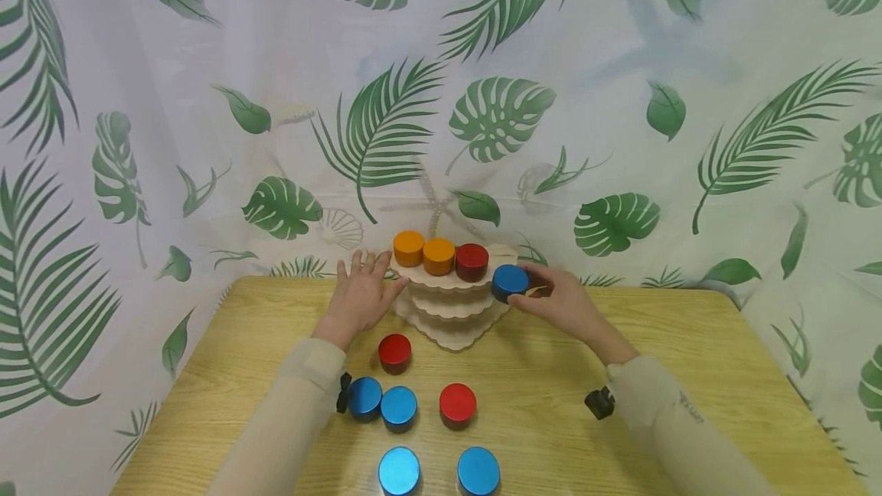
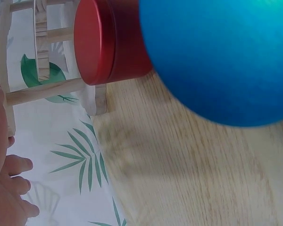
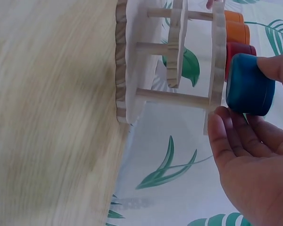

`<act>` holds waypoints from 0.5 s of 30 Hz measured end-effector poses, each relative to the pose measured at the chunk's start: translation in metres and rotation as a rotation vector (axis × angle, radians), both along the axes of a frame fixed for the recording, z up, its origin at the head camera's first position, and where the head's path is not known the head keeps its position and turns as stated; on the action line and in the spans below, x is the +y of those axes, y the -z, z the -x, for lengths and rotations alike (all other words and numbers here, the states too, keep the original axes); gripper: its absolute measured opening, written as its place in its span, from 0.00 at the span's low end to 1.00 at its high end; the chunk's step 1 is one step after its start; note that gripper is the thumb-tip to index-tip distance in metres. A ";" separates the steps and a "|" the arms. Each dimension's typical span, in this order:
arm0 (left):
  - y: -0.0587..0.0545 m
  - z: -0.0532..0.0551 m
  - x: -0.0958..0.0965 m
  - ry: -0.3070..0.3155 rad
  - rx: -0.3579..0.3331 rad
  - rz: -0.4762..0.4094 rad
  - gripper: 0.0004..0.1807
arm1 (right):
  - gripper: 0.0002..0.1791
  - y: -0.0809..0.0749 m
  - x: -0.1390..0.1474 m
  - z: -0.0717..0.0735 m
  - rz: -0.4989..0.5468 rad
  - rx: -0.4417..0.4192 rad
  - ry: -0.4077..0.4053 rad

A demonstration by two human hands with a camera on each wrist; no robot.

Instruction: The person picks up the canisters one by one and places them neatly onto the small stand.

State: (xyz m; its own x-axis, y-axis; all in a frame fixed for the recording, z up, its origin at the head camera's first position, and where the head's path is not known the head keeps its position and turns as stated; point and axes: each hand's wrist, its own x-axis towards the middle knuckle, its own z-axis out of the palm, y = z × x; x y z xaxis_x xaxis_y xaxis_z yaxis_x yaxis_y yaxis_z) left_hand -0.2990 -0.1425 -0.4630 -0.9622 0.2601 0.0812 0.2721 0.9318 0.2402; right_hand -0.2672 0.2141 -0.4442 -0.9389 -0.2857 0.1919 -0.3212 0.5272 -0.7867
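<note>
My right hand (image 1: 568, 305) pinches a round blue tin (image 1: 510, 283) between thumb and fingers at the right edge of a tiered wooden stand (image 1: 451, 308). In the right wrist view that blue tin (image 3: 250, 84) is tilted on its side in the picture, right by the top tier's edge. Two orange tins, one at the left (image 1: 409, 249) and one beside it (image 1: 439, 256), and a dark red tin (image 1: 472, 262) stand in a row on the top tier. At the stand's left edge my left hand (image 1: 358, 297) rests with fingers spread, holding nothing.
On the wooden table (image 1: 551, 419), nearer me, stand a red tin (image 1: 395, 354), another red tin (image 1: 458, 406) and several blue tins (image 1: 399, 408). Two of the blue ones touch beside my left sleeve. A leaf-printed curtain (image 1: 413, 98) hangs close behind the stand.
</note>
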 end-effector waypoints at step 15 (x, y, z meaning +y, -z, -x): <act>0.001 0.001 -0.001 0.000 -0.005 -0.006 0.42 | 0.30 -0.003 -0.002 0.021 -0.004 -0.018 0.087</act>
State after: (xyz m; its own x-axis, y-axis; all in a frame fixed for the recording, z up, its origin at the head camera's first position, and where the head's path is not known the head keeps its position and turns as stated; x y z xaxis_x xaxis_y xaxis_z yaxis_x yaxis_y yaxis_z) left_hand -0.3003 -0.1435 -0.4640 -0.9626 0.2594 0.0781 0.2708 0.9304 0.2472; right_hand -0.2884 0.2118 -0.4412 -0.9636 -0.2034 0.1738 -0.2598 0.5561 -0.7895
